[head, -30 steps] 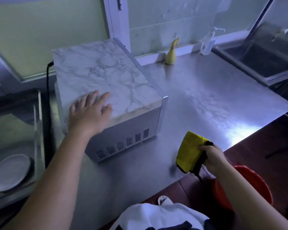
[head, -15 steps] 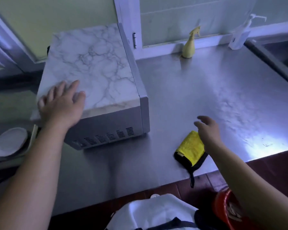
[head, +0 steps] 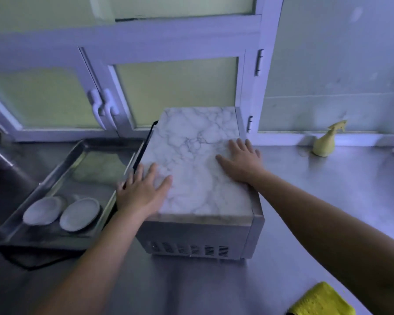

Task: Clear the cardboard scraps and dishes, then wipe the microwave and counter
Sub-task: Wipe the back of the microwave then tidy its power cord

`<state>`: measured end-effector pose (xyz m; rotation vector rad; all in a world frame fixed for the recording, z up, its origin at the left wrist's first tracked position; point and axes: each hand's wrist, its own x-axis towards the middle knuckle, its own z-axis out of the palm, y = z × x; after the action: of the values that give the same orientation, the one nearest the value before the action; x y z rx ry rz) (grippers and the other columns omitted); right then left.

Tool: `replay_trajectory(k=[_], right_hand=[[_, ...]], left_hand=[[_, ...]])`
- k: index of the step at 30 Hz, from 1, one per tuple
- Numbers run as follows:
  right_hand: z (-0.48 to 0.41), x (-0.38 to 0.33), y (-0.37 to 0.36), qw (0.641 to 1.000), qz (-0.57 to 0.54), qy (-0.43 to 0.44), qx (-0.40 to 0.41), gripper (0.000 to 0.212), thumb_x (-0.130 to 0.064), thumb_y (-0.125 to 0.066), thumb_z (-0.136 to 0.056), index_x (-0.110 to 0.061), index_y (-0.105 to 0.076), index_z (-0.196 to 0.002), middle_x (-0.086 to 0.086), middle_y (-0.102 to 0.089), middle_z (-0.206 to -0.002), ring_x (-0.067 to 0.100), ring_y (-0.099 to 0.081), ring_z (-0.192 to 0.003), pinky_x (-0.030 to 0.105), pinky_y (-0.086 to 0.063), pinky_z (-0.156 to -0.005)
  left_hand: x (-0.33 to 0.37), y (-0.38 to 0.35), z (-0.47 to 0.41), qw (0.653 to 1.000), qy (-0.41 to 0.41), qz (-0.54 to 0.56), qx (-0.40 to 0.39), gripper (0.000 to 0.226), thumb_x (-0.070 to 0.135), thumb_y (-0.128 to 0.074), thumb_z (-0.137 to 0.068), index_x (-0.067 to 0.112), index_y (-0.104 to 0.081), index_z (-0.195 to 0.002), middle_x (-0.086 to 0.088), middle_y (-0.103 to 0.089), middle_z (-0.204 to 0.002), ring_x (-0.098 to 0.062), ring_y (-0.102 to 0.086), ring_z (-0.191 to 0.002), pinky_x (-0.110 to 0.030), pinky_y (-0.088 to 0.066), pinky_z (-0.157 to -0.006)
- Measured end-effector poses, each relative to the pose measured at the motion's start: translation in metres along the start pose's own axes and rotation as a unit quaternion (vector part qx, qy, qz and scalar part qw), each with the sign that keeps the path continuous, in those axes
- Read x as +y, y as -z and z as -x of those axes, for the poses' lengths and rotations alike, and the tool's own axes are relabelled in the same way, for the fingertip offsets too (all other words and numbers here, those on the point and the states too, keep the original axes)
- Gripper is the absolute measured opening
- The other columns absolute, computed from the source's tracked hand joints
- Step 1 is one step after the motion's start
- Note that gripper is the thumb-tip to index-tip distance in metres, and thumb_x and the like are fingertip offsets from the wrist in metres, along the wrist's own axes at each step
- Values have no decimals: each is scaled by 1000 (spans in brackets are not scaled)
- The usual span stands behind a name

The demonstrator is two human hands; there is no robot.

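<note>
- Two-handed, pressed flat on the marble-patterned top of the microwave, set mid-counter with its far end close to the window frame and its vented side toward the camera.
- Had the left hand palm-down at the near left corner of that top, fingers straight and spread, gripping nothing.
- Had the right hand palm-down by the right edge, farther back, fingers straight, likewise gripping nothing.
- Saw a black cord running along the microwave's left side.
- Saw the stainless steel counter under the microwave, stretching off to the right.
- Saw a steel tray just left of the microwave, with two pale plates side by side at its near end; could not tell whether their rims touched.
- Saw a yellow cloth lying on the counter at the near right, well apart from both hands and cut off by the frame edge.
- Saw a yellow spray bottle upright at the back of the counter, well right of the microwave.
- Saw white-framed frosted windows behind, with two handles side by side.
</note>
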<state>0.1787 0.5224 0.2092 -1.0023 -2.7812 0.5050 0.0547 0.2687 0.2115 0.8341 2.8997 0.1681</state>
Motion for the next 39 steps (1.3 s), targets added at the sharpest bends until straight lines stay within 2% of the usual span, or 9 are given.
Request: replay_trajectory(k=[6,14,17,20,23,25,28,31,39], right_hand=[[-87,7,2,999,49,-6,-1,76,-74,-23,-90,-28,-24,-150,-2,-19,-162,24,-12,-152,61,-12,-118],[-178,-2,1,994,93,-55,-8,85,-80,-17,-87,-31,-17,-157,-1,-10,-167,24,-4,-154,64,-6,-118],[-202,-5,4,994,98,-50,-11,83,-79,-18,-85,-31,-25,-153,1,-17,-165,26,-5,-154,67,-9,-115],[-223,-7,7,994,95,-56,-25,79,-78,-20,-85,-33,-30,-150,0,-24,-162,27,-10,-152,67,-16,-111],[-237,-9,11,992,102,-73,-31,77,-77,-18,-85,-33,-36,-146,3,-34,-156,28,-21,-148,61,-26,-104],[-243,-10,11,991,97,-83,-23,77,-76,-18,-84,-33,-37,-145,3,-36,-154,28,-25,-145,57,-29,-100],[-244,-10,12,993,87,-81,-21,78,-75,-21,-86,-31,-36,-148,3,-35,-156,28,-25,-146,58,-29,-103],[-238,-9,15,993,83,-83,-24,75,-72,-24,-90,-30,-33,-151,4,-32,-159,28,-25,-147,58,-26,-108],[-192,19,29,987,91,-131,-12,76,-70,-21,-91,-26,-32,-151,6,-35,-156,29,-25,-146,58,-29,-109]], left_hand=[[-4,-5,-15,999,34,39,15,88,86,-9,-78,43,-3,-155,0,1,-168,-27,-17,-151,-49,-21,-116],[-4,-10,-12,998,28,35,52,86,82,-12,-77,44,-3,-154,2,-6,-165,-27,-39,-136,-41,-38,-102],[-5,-8,-12,997,35,50,51,86,82,-14,-77,45,-6,-155,4,-7,-166,-26,-39,-137,-40,-39,-102],[-6,-7,-8,996,25,67,60,85,83,-3,-76,48,-18,-152,8,-11,-166,-23,-33,-143,-41,-40,-104],[-5,-5,-4,982,61,145,109,81,88,-11,-76,53,-34,-145,12,-27,-161,-19,-41,-140,-41,-41,-103],[-2,-4,-4,979,64,148,125,80,87,-12,-76,52,-39,-143,13,-32,-159,-19,-42,-139,-42,-41,-103],[1,-1,-2,979,61,143,128,82,81,-16,-72,49,-45,-141,9,-37,-156,-21,-44,-137,-43,-41,-101],[0,2,1,975,48,163,144,72,75,-26,-78,42,-57,-135,4,-46,-152,-24,-48,-134,-41,-43,-100],[-23,-1,-9,966,-10,219,138,43,56,-53,-91,40,-62,-130,10,-50,-148,-18,-50,-133,-40,-44,-102]])
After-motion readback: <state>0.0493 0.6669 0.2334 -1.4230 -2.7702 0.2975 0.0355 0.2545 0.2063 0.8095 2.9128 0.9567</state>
